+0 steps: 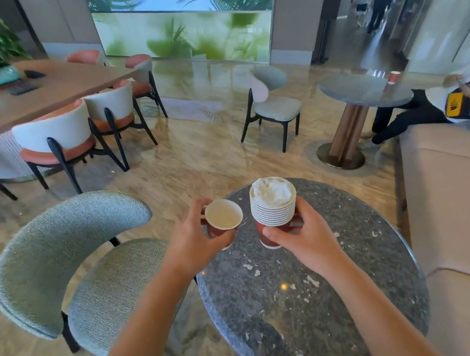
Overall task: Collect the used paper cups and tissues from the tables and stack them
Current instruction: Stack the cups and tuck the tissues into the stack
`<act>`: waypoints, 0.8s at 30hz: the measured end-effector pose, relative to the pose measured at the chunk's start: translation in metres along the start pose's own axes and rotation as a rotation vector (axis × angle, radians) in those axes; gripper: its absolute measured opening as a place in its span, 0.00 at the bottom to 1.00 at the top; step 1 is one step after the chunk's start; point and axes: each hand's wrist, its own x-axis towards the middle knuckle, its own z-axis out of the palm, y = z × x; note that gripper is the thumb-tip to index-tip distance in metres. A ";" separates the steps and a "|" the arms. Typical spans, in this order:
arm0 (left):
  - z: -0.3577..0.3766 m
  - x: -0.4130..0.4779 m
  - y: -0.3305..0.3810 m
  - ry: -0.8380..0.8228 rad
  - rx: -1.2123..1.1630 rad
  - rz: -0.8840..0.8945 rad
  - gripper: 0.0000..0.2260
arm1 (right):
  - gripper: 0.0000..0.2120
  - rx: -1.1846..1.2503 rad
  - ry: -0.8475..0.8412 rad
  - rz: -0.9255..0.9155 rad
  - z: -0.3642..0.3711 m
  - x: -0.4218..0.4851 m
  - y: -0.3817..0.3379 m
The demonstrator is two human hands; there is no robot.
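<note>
My left hand (194, 239) grips a single red paper cup (223, 218) with a white, empty inside, held upright over the left edge of a round dark stone table (331, 299). Just to its right, my right hand (303, 237) holds a stack of several nested red paper cups (274, 217). White crumpled tissue (271, 191) fills the top cup of the stack. The two cups are close together but apart. Another red paper cup (394, 77) stands on a round glass-topped table (365, 92) farther back on the right.
A grey-green chair (69, 257) stands left of the stone table, a beige sofa (462, 209) right of it. A seated person (441, 106) is by the far table. A long wooden table (25, 97) with chairs fills the left; people walk at the back right.
</note>
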 end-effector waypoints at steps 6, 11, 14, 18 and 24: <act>0.005 -0.005 -0.018 -0.030 0.095 0.010 0.31 | 0.36 0.044 -0.021 -0.027 0.006 0.008 -0.009; 0.007 -0.008 -0.028 -0.042 0.120 0.000 0.30 | 0.34 0.064 -0.005 -0.023 0.009 0.011 -0.014; 0.007 -0.007 -0.032 -0.050 0.071 -0.006 0.30 | 0.31 0.061 0.003 -0.028 0.009 0.013 -0.011; 0.009 -0.006 -0.031 -0.070 -0.030 -0.035 0.30 | 0.28 0.061 0.003 -0.022 0.006 0.015 -0.005; 0.017 -0.003 -0.022 -0.101 -0.068 -0.007 0.30 | 0.32 0.050 -0.008 0.002 0.004 0.011 0.003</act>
